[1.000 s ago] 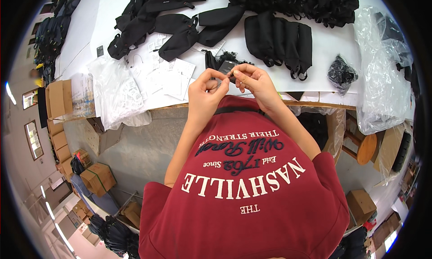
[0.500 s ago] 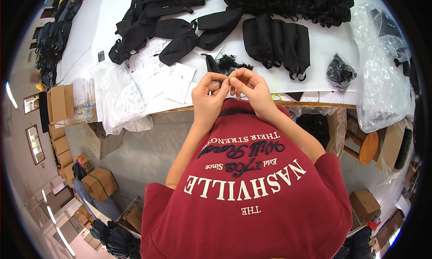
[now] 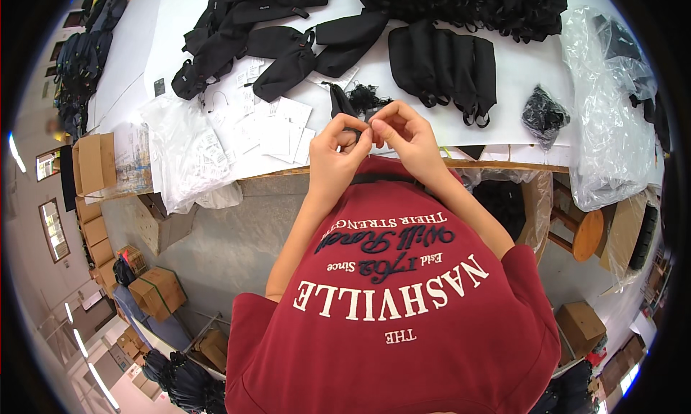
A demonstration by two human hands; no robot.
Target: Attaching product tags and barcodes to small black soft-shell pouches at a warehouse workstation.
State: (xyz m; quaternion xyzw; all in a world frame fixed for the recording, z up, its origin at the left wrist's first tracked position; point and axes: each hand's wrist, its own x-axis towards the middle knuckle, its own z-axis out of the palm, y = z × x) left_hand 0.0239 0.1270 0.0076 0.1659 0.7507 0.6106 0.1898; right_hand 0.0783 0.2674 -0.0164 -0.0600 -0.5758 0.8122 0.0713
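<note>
My left hand (image 3: 332, 158) and my right hand (image 3: 412, 144) meet over the table's front edge, thumbs and forefingers pinched together. A little black shows between and behind the fingertips, too small and hidden to name. Just beyond them lies a tangle of thin black cords (image 3: 365, 97), beside a narrow black fabric piece (image 3: 337, 99). To the left, white paper slips (image 3: 286, 119) are spread on the white tabletop. Several black fabric pouches (image 3: 443, 65) lie in a row further right.
Black bags (image 3: 281, 65) and a large heap of black pouches (image 3: 468, 3) cover the far side. Clear plastic bags lie at left (image 3: 183, 147) and right (image 3: 604, 104). A small bag of black items (image 3: 545, 117) sits at right. Below stand a wooden stool (image 3: 588, 235) and cardboard boxes (image 3: 157, 293).
Both hands stay together at nearly the same place. The fingertips have shifted slightly, with the right fingers raised a little.
</note>
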